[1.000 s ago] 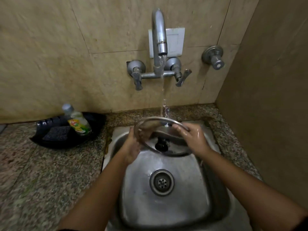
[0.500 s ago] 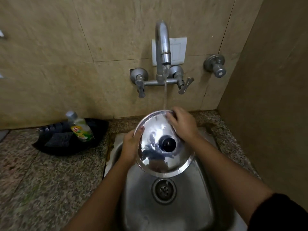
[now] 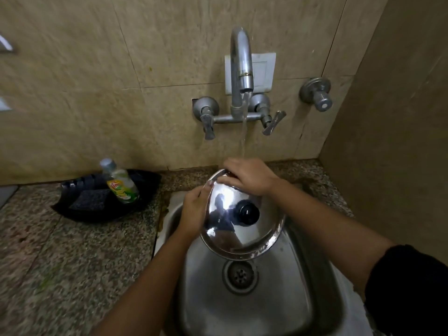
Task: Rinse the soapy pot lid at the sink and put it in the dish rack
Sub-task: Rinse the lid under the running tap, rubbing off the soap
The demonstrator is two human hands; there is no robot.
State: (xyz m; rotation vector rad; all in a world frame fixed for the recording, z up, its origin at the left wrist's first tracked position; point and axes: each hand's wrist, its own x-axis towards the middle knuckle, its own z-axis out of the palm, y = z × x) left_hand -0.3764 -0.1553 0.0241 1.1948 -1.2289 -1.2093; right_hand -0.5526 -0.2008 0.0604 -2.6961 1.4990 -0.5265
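Both my hands, left (image 3: 192, 212) and right (image 3: 247, 175), grip the pot lid (image 3: 240, 229) under running water (image 3: 243, 132); rinsing underway, racking remains, no dish rack visible.

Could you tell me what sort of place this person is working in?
Most likely a home kitchen's washing-up corner: a steel sink set in a speckled stone counter, a wall tap running on tiled walls, and a dish-soap bottle with a scrubber in a black tray.
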